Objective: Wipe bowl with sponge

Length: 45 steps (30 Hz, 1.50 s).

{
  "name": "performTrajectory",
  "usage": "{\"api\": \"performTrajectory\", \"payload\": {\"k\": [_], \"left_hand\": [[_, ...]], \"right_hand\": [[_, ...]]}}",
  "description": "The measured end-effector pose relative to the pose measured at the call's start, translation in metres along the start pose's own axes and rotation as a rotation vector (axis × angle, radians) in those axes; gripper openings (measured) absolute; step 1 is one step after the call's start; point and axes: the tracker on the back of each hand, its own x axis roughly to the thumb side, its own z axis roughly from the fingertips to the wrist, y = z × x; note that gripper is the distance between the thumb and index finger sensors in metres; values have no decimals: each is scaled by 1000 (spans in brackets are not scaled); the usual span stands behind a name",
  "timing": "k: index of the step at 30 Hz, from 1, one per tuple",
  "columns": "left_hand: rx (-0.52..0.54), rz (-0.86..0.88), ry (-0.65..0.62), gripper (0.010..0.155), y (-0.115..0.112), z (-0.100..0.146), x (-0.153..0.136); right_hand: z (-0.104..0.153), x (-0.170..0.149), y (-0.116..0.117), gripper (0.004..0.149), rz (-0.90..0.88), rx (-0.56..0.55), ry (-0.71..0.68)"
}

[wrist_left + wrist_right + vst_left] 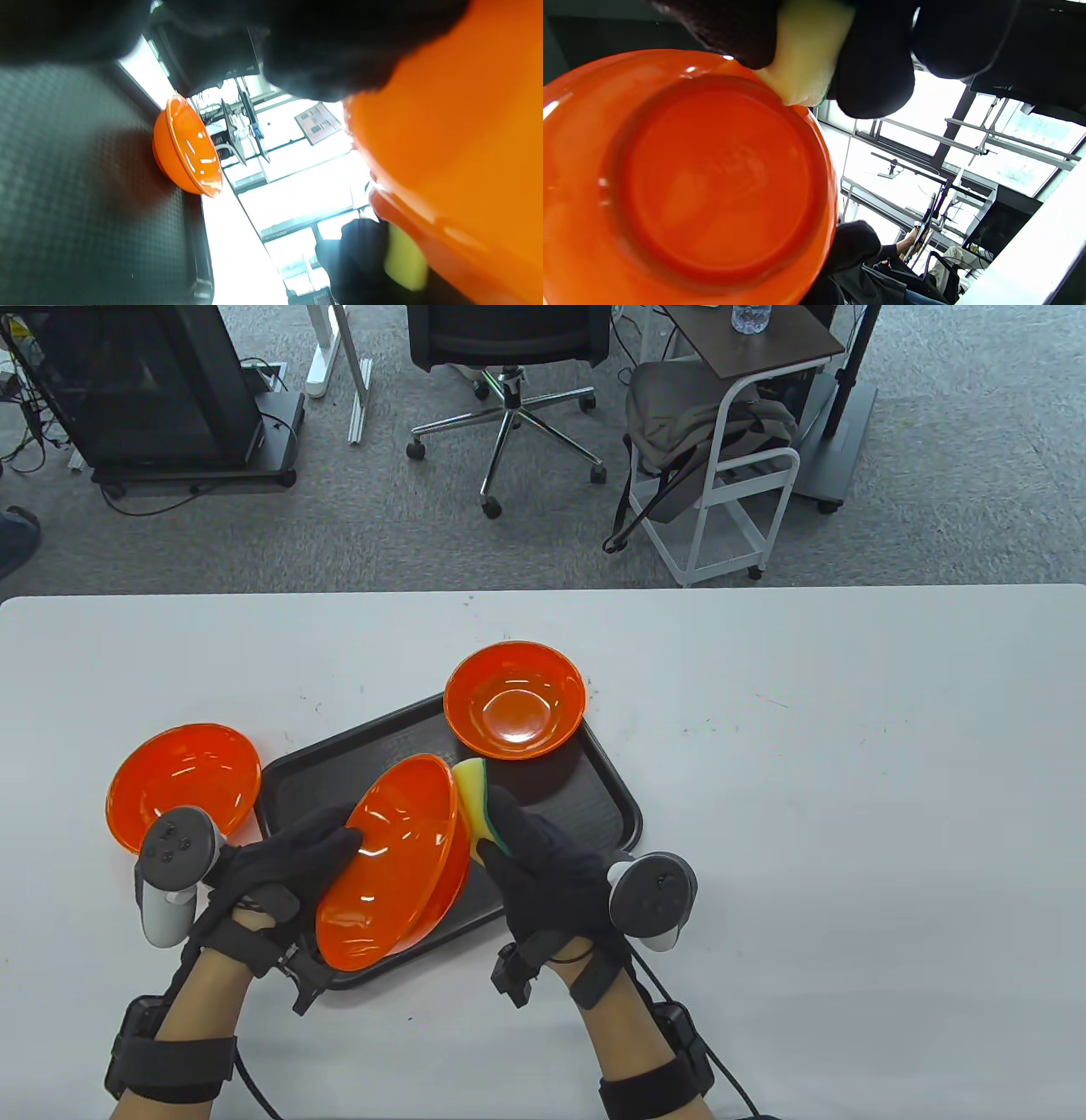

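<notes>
My left hand [293, 857] grips an orange bowl [394, 861] by its rim and holds it tilted on edge above the black tray [611, 806], its inside facing left. My right hand [530, 840] holds a yellow and green sponge [475, 797] against the bowl's outer wall. In the right wrist view the sponge [808, 51] touches the underside of the bowl [683, 186] near its foot ring. In the left wrist view the bowl [458, 140] fills the right side and the sponge [405, 262] shows beside its rim.
A second orange bowl [515, 700] stands upright on the tray's far corner, also seen in the left wrist view [186, 148]. A third orange bowl [182, 785] sits on the white table [848, 814] left of the tray.
</notes>
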Motion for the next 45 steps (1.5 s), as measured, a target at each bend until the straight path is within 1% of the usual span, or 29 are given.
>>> {"api": "performTrajectory", "payload": {"k": [4, 6, 9, 13, 16, 20, 24, 28, 33, 38, 45], "left_hand": [[-47, 20, -17, 58, -11, -2, 2], [-51, 24, -29, 58, -15, -2, 3], [-40, 30, -55, 59, -19, -3, 3], [-4, 42, -99, 59, -22, -2, 5], [62, 19, -136, 58, -22, -1, 7], [129, -4, -160, 57, -19, 1, 9], [199, -9, -163, 56, -13, 3, 9], [330, -56, -156, 55, -1, 7, 9], [432, -71, -127, 55, 14, 12, 6], [501, -101, -99, 54, 27, 14, 0], [572, -180, -50, 54, 42, 18, -2]], "right_hand": [[0, -4, 7, 49, -48, 40, 30], [0, -6, 10, 50, -52, 77, 46], [0, -9, 17, 51, -102, 118, 85], [1, -13, 25, 51, -167, 160, 120], [3, -16, 35, 51, -245, 198, 161], [4, -17, 44, 52, -307, 240, 190], [6, -17, 54, 53, -372, 294, 218], [7, -15, 63, 54, -405, 342, 235], [8, -14, 70, 56, -474, 369, 256], [7, -13, 67, 57, -473, 356, 243], [4, -10, 52, 57, -436, 285, 194]]}}
